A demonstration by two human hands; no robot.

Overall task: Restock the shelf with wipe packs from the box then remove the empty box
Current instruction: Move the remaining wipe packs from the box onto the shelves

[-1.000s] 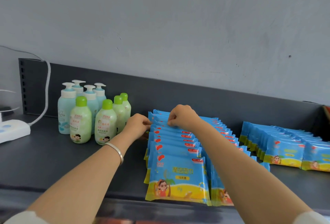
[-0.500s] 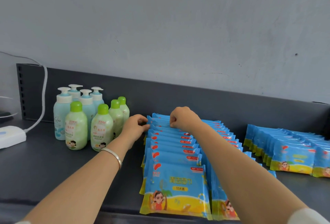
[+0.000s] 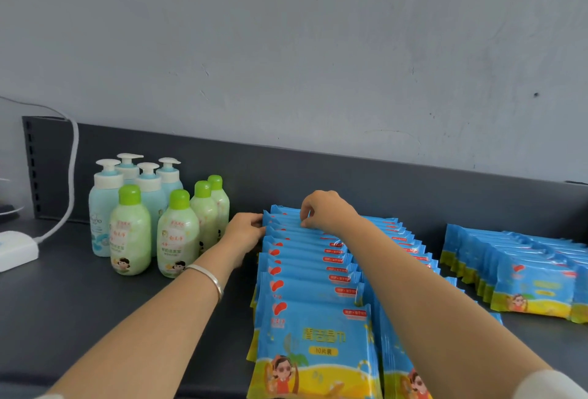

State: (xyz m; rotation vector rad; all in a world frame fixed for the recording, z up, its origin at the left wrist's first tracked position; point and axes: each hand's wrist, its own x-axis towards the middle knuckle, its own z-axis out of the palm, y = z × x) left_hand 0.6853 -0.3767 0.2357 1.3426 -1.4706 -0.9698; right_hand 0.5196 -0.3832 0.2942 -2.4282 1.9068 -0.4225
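Blue and yellow wipe packs stand in an overlapping row [image 3: 310, 274] on the dark grey shelf [image 3: 79, 309], running from the front edge to the back panel. A second row [image 3: 410, 249] lies behind my right forearm. My left hand [image 3: 243, 231] holds the left edge of the rearmost packs, fingers curled at the side. My right hand [image 3: 327, 211] pinches the top edge of a rear pack with curled fingers. No box is in view.
Several pump bottles and green-capped bottles [image 3: 152, 217] stand just left of my left hand. More wipe packs [image 3: 521, 271] lie in rows at the right. A white power strip [image 3: 16, 249] with a cable sits at the far left. The shelf's back panel [image 3: 445, 204] rises behind the packs.
Both hands stay at the back of the pack row, shifting only slightly. The view has tilted a little, so the shelf sits lower in the frame.
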